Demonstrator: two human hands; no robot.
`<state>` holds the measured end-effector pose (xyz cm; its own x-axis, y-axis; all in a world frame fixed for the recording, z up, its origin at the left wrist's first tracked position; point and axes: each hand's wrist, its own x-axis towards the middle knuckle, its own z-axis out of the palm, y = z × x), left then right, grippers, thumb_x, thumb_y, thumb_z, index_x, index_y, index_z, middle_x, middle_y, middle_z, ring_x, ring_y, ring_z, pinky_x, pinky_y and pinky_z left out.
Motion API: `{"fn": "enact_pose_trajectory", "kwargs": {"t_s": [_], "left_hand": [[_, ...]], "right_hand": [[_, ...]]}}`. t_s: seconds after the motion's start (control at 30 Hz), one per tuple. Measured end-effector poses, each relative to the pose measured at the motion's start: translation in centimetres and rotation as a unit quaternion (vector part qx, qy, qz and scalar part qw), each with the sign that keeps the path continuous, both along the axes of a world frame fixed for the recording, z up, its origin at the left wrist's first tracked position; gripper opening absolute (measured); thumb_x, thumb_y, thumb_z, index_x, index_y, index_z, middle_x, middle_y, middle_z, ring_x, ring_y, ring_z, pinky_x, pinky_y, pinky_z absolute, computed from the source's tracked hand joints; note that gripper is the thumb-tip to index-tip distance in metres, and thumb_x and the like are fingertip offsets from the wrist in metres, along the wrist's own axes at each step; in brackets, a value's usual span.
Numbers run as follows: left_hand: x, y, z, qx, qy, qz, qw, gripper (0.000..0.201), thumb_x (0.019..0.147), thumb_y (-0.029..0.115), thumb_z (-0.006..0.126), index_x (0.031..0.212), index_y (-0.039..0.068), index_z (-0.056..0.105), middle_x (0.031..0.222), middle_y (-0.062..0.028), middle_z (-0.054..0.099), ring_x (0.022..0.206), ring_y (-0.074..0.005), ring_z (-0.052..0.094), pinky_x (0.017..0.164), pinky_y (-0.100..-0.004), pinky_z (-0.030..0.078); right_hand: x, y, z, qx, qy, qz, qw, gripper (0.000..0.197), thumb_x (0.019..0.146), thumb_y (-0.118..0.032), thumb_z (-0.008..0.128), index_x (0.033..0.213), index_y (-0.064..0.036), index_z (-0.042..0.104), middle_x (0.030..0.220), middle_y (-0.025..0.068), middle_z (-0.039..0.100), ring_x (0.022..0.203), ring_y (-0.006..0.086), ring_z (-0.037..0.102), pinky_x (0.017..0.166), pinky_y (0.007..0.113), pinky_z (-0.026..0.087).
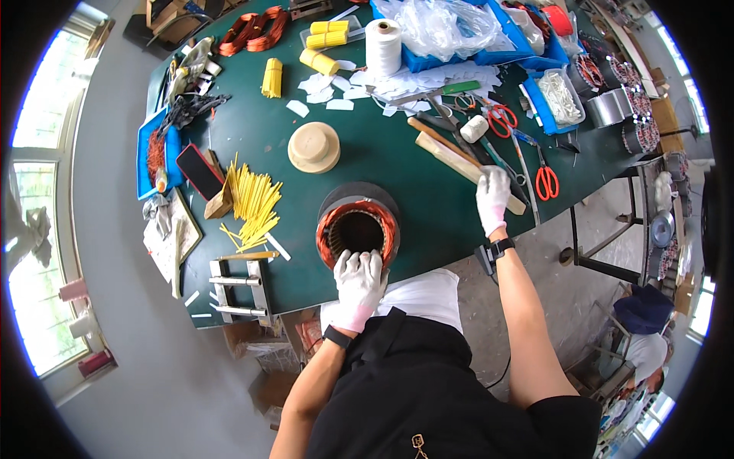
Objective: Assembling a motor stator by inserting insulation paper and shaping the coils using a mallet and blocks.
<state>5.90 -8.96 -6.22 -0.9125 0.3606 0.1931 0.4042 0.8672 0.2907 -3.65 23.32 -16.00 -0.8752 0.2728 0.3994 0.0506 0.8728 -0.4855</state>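
My left hand (359, 289), in a white glove, has its fingers curled over the near rim of a motor stator (391, 243). The stator stands on the bench with its open bore facing up, and orange-red copper windings ring the opening. To the right, my gloved right hand (493, 200) is closed over a pale wooden stick (445, 155), whose near end shows past the palm. Beside that stick lies a thinner brown stick (432, 133). A cream-coloured round block (313, 148) sits beyond the stator.
Yellow strips (254, 200), a phone (200, 173) and a metal frame (239, 281) lie left on the green bench (359, 99). Scissors (547, 182) and a white-headed mallet (474, 128) are at right. A thread spool (383, 47) and blue trays (428, 61) stand farther back.
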Motion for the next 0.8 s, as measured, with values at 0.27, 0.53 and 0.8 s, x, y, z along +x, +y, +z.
{"fn": "enact_pose_trajectory", "kwargs": {"t_s": [0.27, 0.53, 0.8], "left_hand": [[0.0, 0.7, -0.5, 0.002, 0.019, 0.010, 1.000, 0.047, 0.064, 0.021, 0.076, 0.104, 0.002, 0.059, 0.091, -0.0117, 0.060, 0.089, -0.0305, 0.057, 0.088, -0.0458, 0.043], [-0.5, 0.7, -0.3, 0.037, 0.035, -0.005, 0.999, 0.044, 0.063, 0.018, 0.074, 0.102, 0.004, 0.059, 0.087, -0.0082, 0.060, 0.083, -0.0263, 0.058, 0.087, -0.0437, 0.044], [-0.6, -1.8, -1.1, 0.049, 0.087, -0.077, 0.992, 0.043, 0.072, 0.020, 0.070, 0.109, 0.003, 0.058, 0.097, -0.0098, 0.060, 0.095, -0.0236, 0.058, 0.096, -0.0427, 0.042]], "right_hand": [[-3.6, 8.1, -1.7, 0.213, -0.318, -0.034, 0.923, 0.035, 0.081, -0.021, 0.063, 0.114, -0.0133, 0.052, 0.107, 0.0139, 0.059, 0.102, 0.0346, 0.058, 0.081, 0.048, 0.049], [2.4, 2.6, 4.4, -0.180, -0.255, 0.054, 0.948, 0.031, 0.094, -0.029, 0.055, 0.105, 0.0001, 0.056, 0.079, 0.0173, 0.062, 0.071, 0.0303, 0.064, 0.064, 0.038, 0.050], [9.6, -9.7, 14.2, -0.158, -0.250, 0.195, 0.935, 0.016, 0.089, -0.011, 0.058, 0.101, -0.0018, 0.054, 0.079, 0.0177, 0.060, 0.069, 0.0376, 0.061, 0.057, 0.039, 0.047]]}}
